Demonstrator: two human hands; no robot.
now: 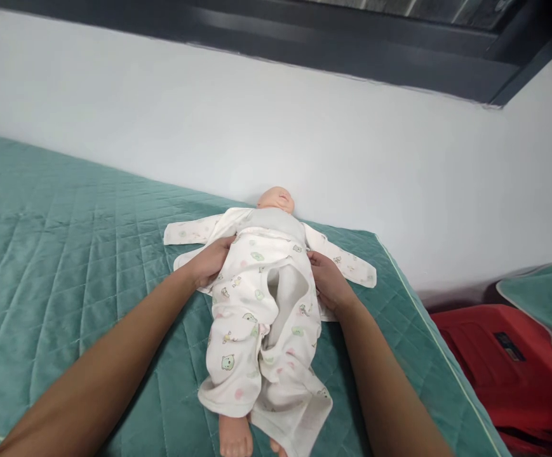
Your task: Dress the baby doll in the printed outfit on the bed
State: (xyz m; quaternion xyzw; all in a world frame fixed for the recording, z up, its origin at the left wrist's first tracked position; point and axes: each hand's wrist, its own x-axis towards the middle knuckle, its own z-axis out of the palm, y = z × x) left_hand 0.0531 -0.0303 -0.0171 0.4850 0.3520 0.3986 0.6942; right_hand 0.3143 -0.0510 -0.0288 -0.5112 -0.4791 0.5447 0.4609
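Observation:
A baby doll (pixel 276 199) lies on its back, head toward the wall, with a foot (pixel 235 435) showing at the near end. White patterned baby pants (pixel 251 289) cover its legs and reach up to the belly, with an open split at the crotch. Beneath the torso a matching baby shirt (pixel 192 230) is spread, its sleeves stretched to both sides. My left hand (pixel 213 259) is closed at the left side of the waistband. Opposite it, my right hand (pixel 328 279) grips the pants' right side. Some fingertips of both hands are hidden by cloth.
The doll rests on a green quilted cover (pixel 89 273) whose piped edge drops off at the right. A white wall (pixel 304 127) stands behind, below a dark window frame (pixel 256 32). Right of the edge is a red case (pixel 504 362) partly under green cloth (pixel 547 304).

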